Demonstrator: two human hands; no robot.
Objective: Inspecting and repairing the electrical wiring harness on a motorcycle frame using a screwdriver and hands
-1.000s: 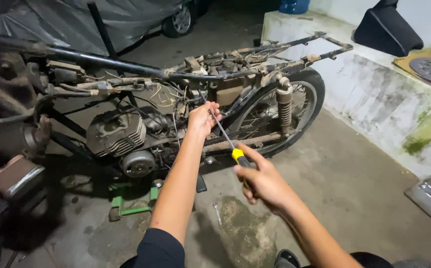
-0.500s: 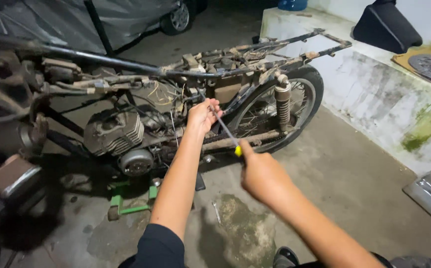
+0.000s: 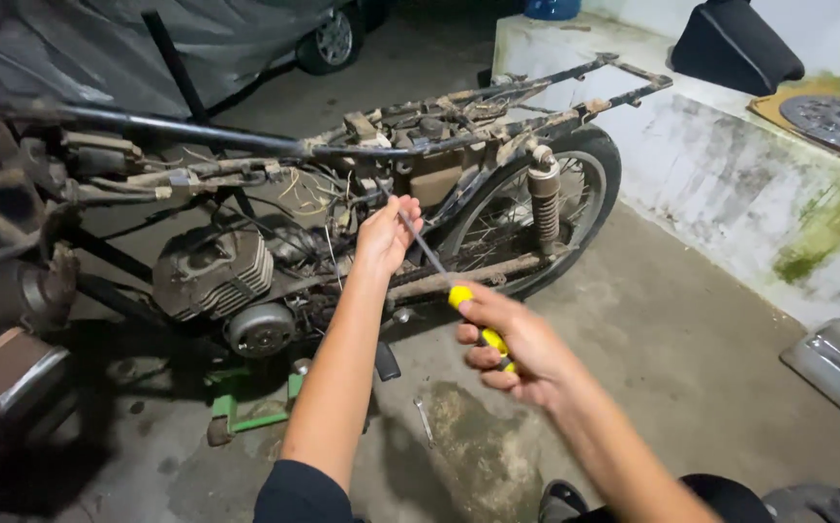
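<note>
1. Nearest to me, my right hand [image 3: 512,349] is curled shut around the yellow and black handle of a screwdriver [image 3: 439,276], low and right of the middle of my view.
2. The screwdriver's long axis runs up and to the left, away from me: handle in my right fist, thin metal shaft rising towards my left hand [image 3: 386,232]. Its tip is hidden by that hand.
3. My left hand is farther out, arm stretched straight ahead. Its fingers are bent around the upper part of the shaft, right against the tangle of wires [image 3: 318,189] under the frame. I cannot tell whether it grips the shaft or only steadies it.
4. So the tool points from my right hand, the nearer one, towards the middle of the motorcycle [image 3: 362,203]; my left hand sits at the working end.
5. On the floor [image 3: 691,358] below my arms lie a dark stain and a small metal tool [image 3: 424,419], with a green stand [image 3: 245,402] under the engine [image 3: 216,276].
6. Beyond stands the stripped, rusty motorcycle, side-on, its rear wheel [image 3: 546,218] and shock absorber [image 3: 544,199] to the right.
7. Farthest off are a stained white ledge [image 3: 730,184] to the right and a covered car [image 3: 149,48] behind.
</note>
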